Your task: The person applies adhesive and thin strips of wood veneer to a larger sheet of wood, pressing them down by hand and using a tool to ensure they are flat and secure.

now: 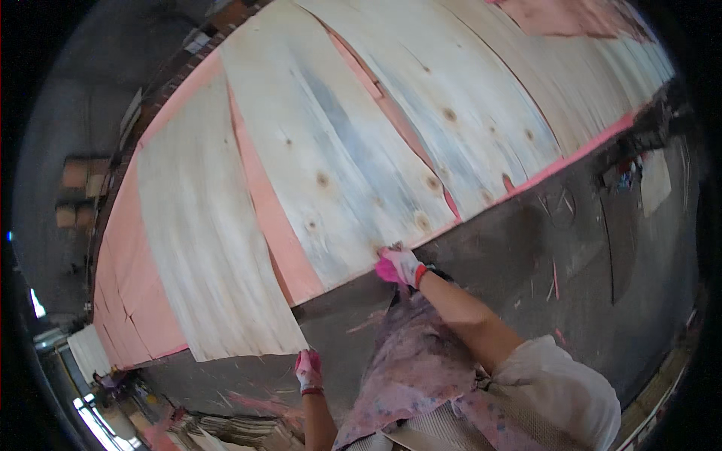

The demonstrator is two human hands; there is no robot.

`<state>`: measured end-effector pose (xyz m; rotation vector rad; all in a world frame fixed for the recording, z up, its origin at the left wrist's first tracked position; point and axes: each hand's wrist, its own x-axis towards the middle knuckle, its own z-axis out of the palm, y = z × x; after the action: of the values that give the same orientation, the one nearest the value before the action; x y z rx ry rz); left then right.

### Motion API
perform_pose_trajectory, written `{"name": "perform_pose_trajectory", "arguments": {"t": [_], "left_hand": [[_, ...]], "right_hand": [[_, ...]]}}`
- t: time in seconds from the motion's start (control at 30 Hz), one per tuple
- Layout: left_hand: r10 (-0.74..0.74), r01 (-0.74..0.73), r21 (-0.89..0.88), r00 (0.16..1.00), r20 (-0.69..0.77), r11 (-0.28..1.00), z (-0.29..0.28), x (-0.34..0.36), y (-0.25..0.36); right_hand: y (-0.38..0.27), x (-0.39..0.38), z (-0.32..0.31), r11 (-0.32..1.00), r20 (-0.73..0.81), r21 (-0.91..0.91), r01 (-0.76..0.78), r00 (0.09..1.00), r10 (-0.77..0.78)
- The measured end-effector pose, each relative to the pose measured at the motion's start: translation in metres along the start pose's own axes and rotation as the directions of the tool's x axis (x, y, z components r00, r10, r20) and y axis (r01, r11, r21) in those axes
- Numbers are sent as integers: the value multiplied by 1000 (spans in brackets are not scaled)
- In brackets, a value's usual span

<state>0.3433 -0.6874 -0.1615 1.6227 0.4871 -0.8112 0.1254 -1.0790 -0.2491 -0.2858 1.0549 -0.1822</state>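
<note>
- We see the left hand (pixel 308 370) at seven o'clock, gloved in white and pink, its fingers clamped on the near right corner of the left sheet (pixel 214 225).
- That sheet, pale wood with a fine grain, fills nine o'clock — its near end juts past the edge of the pink layer (pixel 154 319) it lies on.
- We find the right hand (pixel 401 267) between four and five o'clock, in a like glove with a red cuff, at the near edge of the middle sheet (pixel 338 165); its fingers curl, but we cannot tell whether they grip it.
- The two hands are well apart, the right one farther up the picture.
- The middle sheet lies toward eleven o'clock, marked with brown knots and a blue-grey streak; a pink strip shows between it and the left sheet.
- At one o'clock we see a third sheet (pixel 466 113), knotted too, and at two o'clock a browner sheet (pixel 553 83).
- A pink piece (pixel 571 16) lies beyond, between one and two o'clock.
- Below us, a stained apron (pixel 421 353) hangs at five o'clock over the grey floor (pixel 519 263) — scraps (pixel 555 279) litter it near four.
</note>
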Motion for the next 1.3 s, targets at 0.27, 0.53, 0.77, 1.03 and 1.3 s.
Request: {"name": "perform_pose_trajectory", "arguments": {"t": [0.27, 0.53, 0.77, 1.03, 1.3], "left_hand": [[-67, 48, -75, 957, -282, 996, -35, 6, 9], [-78, -9, -270, 948, -310, 963, -197, 141, 37], [-178, 126, -344, 977, -122, 931, -241, 203, 131], [-19, 65, -209, 977, 212, 976, -166, 210, 185], [-232, 222, 69, 913, 335, 973, -101, 204, 204]], "right_hand": [[4, -57, 38, 527, 119, -829, -188, 861, 494], [205, 5, 212, 592, 405, -744, 308, 914, 33], [190, -44, 296, 534, 201, -840, 97, 969, 140], [120, -45, 287, 819, -84, -412, 399, 879, -470], [62, 18, 236, 677, -238, -633, 376, 738, -632]]}}
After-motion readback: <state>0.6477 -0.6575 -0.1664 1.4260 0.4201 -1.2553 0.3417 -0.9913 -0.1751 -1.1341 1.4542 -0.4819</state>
